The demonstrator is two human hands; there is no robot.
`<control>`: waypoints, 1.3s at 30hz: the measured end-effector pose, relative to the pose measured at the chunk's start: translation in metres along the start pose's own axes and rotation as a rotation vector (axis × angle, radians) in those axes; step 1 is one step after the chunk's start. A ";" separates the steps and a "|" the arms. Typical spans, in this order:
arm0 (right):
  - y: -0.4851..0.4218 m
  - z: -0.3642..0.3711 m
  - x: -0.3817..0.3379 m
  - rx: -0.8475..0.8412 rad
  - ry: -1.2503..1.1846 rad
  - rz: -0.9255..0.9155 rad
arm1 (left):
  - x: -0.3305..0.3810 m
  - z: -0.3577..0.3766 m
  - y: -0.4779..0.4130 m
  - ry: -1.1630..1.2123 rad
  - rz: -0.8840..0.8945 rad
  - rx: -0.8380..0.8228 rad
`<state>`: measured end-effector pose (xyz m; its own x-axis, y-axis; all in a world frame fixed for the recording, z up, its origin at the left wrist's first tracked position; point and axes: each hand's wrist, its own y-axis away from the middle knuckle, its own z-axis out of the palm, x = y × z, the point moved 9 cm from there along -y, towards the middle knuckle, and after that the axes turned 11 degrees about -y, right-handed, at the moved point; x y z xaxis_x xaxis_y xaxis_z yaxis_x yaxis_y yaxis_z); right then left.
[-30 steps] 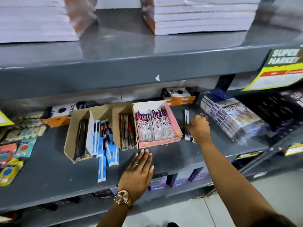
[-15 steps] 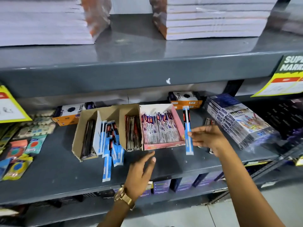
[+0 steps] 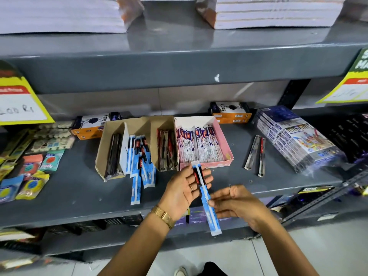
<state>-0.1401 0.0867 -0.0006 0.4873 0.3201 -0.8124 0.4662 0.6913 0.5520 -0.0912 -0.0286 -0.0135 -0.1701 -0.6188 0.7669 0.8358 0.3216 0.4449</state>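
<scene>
Grey shop shelf (image 3: 258, 188) carries boxes of pens (image 3: 111, 140). The right hand (image 3: 239, 206) pinches one blue pen packet (image 3: 211, 220) at its middle, before the shelf edge; the left hand (image 3: 182, 189) supports its top with straight fingers (image 3: 186, 172). Picking up looks done; placing it beside the other blue packets (image 3: 139, 172) remains.

On the shelf (image 3: 79, 186), the cardboard box (image 3: 139, 124) sits left of the pen tray (image 3: 223, 140); your held packet (image 3: 213, 226) is before the tray, two loose pens (image 3: 261, 156) right of it.
</scene>
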 end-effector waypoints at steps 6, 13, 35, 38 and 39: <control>-0.005 0.020 -0.007 -0.026 0.025 -0.032 | 0.017 -0.015 0.014 -0.105 0.094 0.053; -0.036 0.101 -0.062 -0.127 0.143 -0.255 | 0.090 -0.104 0.109 -1.034 0.880 0.755; -0.165 0.231 -0.091 0.125 1.393 -0.279 | 0.082 -0.243 0.110 -1.668 0.521 1.032; -0.155 0.232 -0.096 0.128 1.399 -0.334 | 0.084 -0.241 0.109 -1.665 0.519 1.025; -0.148 0.232 -0.100 0.126 1.371 -0.366 | 0.084 -0.241 0.109 -1.670 0.520 1.021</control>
<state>-0.0868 -0.1979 0.0419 -0.7274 0.5529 -0.4064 0.5051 0.8323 0.2282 0.1109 -0.2179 -0.0121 -0.7784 0.5919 0.2091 0.5146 0.7925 -0.3274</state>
